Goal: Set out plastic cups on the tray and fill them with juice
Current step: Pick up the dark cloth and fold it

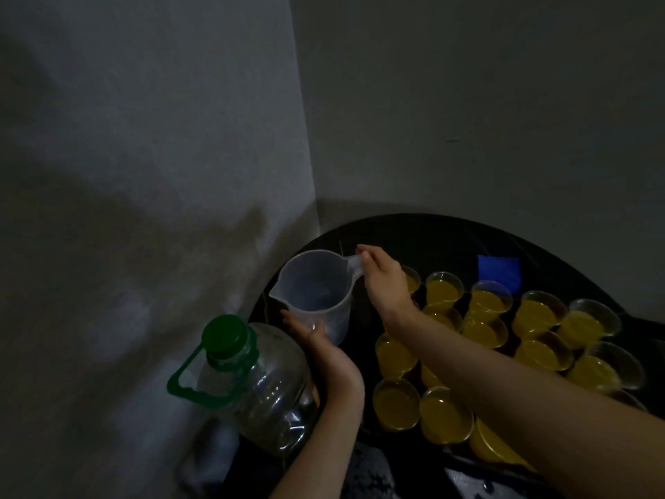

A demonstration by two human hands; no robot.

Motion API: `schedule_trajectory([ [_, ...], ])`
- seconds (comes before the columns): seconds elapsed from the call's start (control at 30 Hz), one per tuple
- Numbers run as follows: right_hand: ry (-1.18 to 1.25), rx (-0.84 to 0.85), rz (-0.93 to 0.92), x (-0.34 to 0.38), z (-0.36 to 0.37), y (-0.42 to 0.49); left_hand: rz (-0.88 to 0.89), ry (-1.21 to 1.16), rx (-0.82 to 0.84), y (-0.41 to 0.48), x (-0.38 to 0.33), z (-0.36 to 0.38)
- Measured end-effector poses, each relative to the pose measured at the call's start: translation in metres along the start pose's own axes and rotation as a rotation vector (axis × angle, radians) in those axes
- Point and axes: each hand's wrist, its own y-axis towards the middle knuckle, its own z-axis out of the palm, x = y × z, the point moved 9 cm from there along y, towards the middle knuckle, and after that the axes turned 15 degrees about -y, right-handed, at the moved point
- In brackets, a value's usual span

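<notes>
A clear plastic measuring jug (316,286) stands upright and looks empty, at the left end of a dark tray (539,246). My right hand (381,279) grips the jug's handle. My left hand (320,340) cups the jug's lower side with fingers spread against it. Several clear plastic cups (485,329) filled with yellow juice stand in rows on the tray, to the right of the jug. My right forearm crosses above some of them.
A large clear bottle (259,383) with a green cap and green carry handle stands at the tray's left, beside my left wrist. A blue square object (499,273) lies behind the cups. Grey walls meet in a corner close behind.
</notes>
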Motion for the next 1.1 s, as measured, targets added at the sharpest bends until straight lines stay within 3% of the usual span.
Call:
schedule_trajectory([
  [0.03, 0.005, 0.011, 0.005, -0.001, 0.004, 0.001, 0.017, 0.089, 0.001, -0.002, -0.003, 0.002],
  [0.2, 0.015, 0.035, 0.038, -0.011, 0.018, 0.003, 0.111, -0.038, -0.107, -0.003, -0.009, -0.009],
  [0.37, -0.029, 0.027, 0.031, -0.018, 0.026, 0.007, 0.058, -0.087, -0.095, 0.01, 0.009, -0.015],
  [0.6, -0.036, 0.031, 0.024, -0.023, 0.03, 0.008, 0.07, 0.137, -0.033, 0.009, 0.013, -0.008],
  [0.8, -0.017, 0.069, -0.014, -0.023, 0.034, 0.005, 0.157, 0.101, -0.07, 0.011, -0.005, -0.006],
  [1.1, 0.058, 0.077, 0.012, -0.021, 0.033, -0.004, 0.048, 0.247, -0.079, 0.001, -0.002, -0.01],
])
